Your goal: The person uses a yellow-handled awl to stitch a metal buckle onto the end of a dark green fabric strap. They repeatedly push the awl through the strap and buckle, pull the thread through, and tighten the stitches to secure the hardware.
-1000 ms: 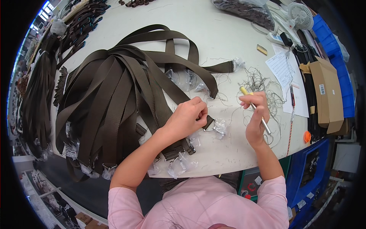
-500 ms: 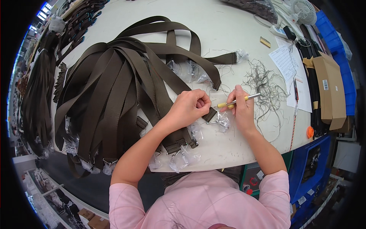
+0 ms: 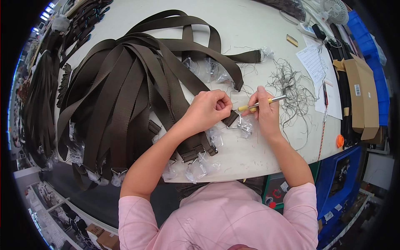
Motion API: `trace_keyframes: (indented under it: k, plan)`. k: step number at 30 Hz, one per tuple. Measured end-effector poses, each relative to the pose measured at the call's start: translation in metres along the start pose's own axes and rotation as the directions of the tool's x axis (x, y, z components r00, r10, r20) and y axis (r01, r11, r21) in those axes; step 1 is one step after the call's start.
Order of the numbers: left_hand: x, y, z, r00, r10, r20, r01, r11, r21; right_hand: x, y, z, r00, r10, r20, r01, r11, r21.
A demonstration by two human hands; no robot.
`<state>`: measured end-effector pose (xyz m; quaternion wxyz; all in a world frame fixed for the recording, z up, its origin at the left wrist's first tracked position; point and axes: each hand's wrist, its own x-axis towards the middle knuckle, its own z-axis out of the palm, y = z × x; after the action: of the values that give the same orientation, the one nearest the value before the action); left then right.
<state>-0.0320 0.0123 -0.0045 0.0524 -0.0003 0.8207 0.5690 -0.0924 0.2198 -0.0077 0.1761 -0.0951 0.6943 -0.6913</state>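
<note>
My left hand (image 3: 208,109) is closed with fingertips pinched at the end of a dark brown webbing strap (image 3: 230,117), which carries a metal buckle in clear plastic (image 3: 246,126). My right hand (image 3: 264,109) grips a pen-like tool (image 3: 276,98) with a yellow front and silver barrel, held nearly horizontal, its point close to that strap end beside my left fingertips. Around and left of my hands lies a heap of similar straps (image 3: 129,87), several ends fitted with bagged buckles (image 3: 200,166). A tangle of loose threads (image 3: 287,85) lies right of my right hand.
The white table (image 3: 250,158) holds hanging strap bundles (image 3: 39,87) at left, papers (image 3: 309,60), a small fan (image 3: 333,10), a power strip (image 3: 307,30), a cardboard box (image 3: 360,96) and a blue bin (image 3: 366,46) at right. An orange round piece (image 3: 339,141) sits near the edge.
My right hand has swung the tool from a steep angle to horizontal and brought its point leftward to the strap end. The table view has shifted slightly upward.
</note>
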Motion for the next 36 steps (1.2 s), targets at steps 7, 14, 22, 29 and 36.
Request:
trace_keyframes:
  k: [7, 14, 22, 29, 36]
  plan:
    - [-0.004, 0.002, -0.025, 0.998, 0.039, 0.045, -0.041, 0.999, 0.03, 0.002, 0.006, -0.017, 0.994, -0.078, -0.072, 0.087, 0.989, 0.122]
    - [-0.021, 0.027, -0.054, 0.974, 0.129, 0.187, -0.222, 0.707, 0.672, 0.012, -0.01, -0.007, 0.845, -0.518, -0.133, 0.499, 0.853, -0.156]
    - [-0.049, 0.062, -0.056, 0.897, 0.053, 0.438, -0.258, 0.868, 0.424, 0.056, -0.001, -0.001, 0.659, -0.747, 0.091, 0.673, 0.532, -0.514]
    - [-0.13, 0.122, -0.129, 0.869, -0.052, 0.493, -0.112, 0.948, 0.298, 0.054, 0.004, 0.004, 0.625, -0.738, 0.255, 0.725, 0.426, -0.541]
    - [-0.11, 0.199, -0.042, 0.864, 0.503, -0.027, -0.376, 0.607, -0.7, 0.051, 0.005, 0.003, 0.582, -0.761, 0.289, 0.761, 0.383, -0.524]
